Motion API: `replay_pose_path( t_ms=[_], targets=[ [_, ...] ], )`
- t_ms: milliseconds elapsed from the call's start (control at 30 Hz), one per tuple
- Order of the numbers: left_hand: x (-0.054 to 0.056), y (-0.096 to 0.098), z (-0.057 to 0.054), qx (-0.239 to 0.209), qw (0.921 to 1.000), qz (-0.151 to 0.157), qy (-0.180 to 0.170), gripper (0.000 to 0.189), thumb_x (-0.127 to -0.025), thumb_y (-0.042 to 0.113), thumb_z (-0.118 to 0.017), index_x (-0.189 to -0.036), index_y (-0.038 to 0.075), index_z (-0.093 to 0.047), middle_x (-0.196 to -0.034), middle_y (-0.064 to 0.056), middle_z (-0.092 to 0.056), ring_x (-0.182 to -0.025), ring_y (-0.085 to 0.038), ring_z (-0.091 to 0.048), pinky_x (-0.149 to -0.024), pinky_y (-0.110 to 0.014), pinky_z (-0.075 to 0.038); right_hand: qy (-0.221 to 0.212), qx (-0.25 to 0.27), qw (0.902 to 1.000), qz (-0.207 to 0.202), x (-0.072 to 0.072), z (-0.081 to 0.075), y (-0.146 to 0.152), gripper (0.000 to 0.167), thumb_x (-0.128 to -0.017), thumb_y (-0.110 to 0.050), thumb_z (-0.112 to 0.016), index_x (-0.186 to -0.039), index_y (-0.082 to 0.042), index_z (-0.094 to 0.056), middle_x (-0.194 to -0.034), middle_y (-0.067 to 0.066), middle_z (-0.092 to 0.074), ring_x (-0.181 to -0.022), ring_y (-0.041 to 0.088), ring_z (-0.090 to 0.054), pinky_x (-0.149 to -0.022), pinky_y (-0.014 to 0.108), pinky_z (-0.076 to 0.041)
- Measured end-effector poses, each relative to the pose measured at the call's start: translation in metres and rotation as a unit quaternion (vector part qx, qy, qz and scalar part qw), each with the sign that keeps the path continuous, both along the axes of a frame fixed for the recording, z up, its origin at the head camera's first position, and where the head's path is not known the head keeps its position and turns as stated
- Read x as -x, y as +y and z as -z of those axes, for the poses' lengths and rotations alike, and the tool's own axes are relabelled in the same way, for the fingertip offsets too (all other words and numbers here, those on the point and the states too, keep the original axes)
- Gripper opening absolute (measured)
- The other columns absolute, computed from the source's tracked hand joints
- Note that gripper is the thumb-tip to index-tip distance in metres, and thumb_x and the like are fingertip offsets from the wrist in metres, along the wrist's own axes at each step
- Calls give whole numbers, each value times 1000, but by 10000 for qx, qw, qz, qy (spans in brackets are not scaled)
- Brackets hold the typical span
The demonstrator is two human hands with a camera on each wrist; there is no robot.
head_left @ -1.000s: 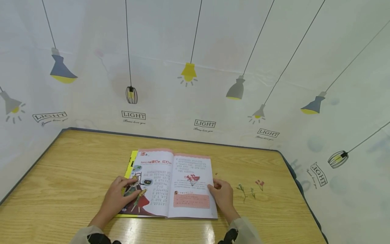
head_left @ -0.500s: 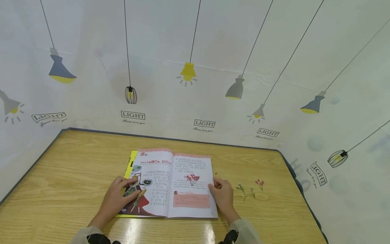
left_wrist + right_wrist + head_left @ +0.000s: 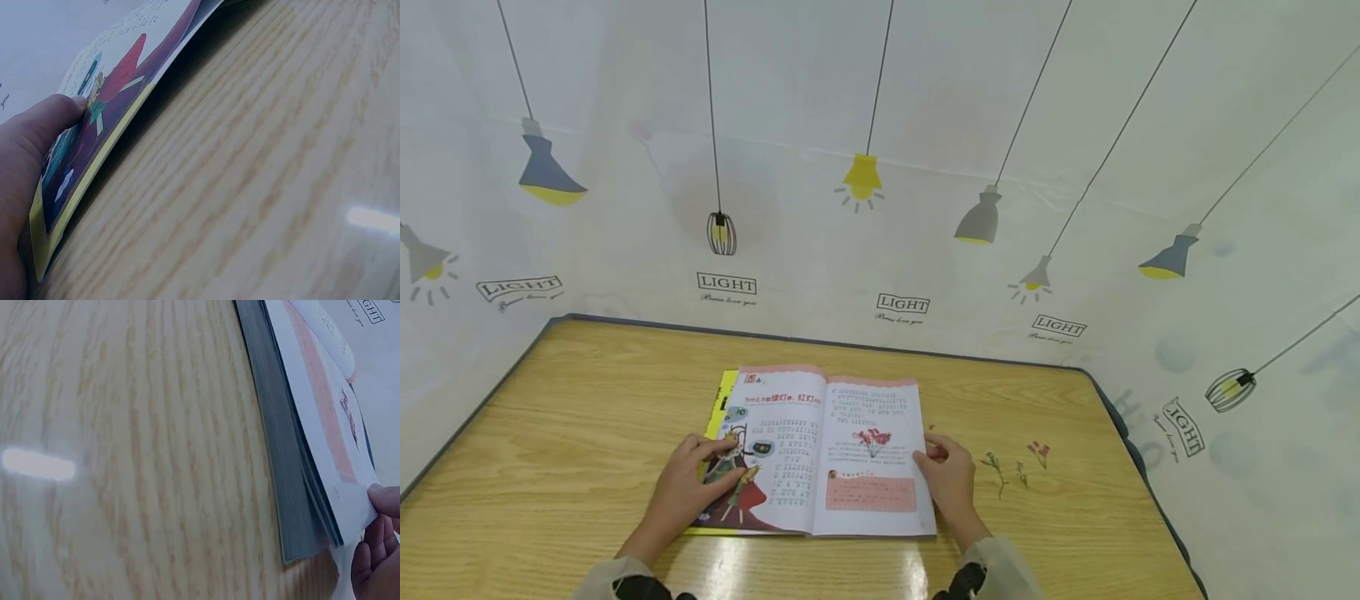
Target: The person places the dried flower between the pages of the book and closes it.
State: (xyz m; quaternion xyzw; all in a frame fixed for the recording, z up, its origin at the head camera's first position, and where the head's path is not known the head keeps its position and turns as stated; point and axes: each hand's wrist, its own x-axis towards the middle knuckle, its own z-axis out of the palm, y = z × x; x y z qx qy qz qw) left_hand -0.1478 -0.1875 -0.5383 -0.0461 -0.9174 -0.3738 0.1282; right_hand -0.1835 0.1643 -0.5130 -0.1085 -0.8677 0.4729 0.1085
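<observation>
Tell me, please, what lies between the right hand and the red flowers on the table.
In the head view, two green sprigs lie between the right hand and those red flowers.

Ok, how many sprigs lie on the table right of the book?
3: a long sprig nearest the right hand, a small green sprig beside it, and a pink-red sprig farthest right. The book or hand may hide more.
</observation>
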Motion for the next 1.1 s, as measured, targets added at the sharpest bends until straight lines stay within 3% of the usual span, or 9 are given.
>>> replay_pose_path(
  t_ms=[400,900,1100],
  targets=[
    [0,1,-2,-25,10000,-29,-29,46,-75,39,-75,-111,11,-66,-94,-1,-48,-81,-15,-43,-70,-35,-36,119,-127,9998,89,3,-3,1,25,-70,1,-74,-95,-1,-72,-67,3,-62,-64,13,-54,-55,24,-44],
    [-1,0,-2,-41,10000,-1,-14,46,-75,39,-74,-111,12,-67,-93,-1,-48,-80,-14,-43,-69,-34,-36,205,-73,9998,-24,0,-3,1,24,-75,0,-73,-98,-4,-72,-73,5,-62,-68,14,-54,-57,24,-44],
    [-2,1,-3,-85,9999,-1,-66,46,-74,38,-75,-111,12,-66,-93,-1,-48,-80,-14,-42,-69,-34,-36,305,-35,9995,39,-1,-3,-1,14,-74,0,-73,-88,-2,-72,-73,5,-63,-69,15,-56,-58,25,-45]
  ],
)
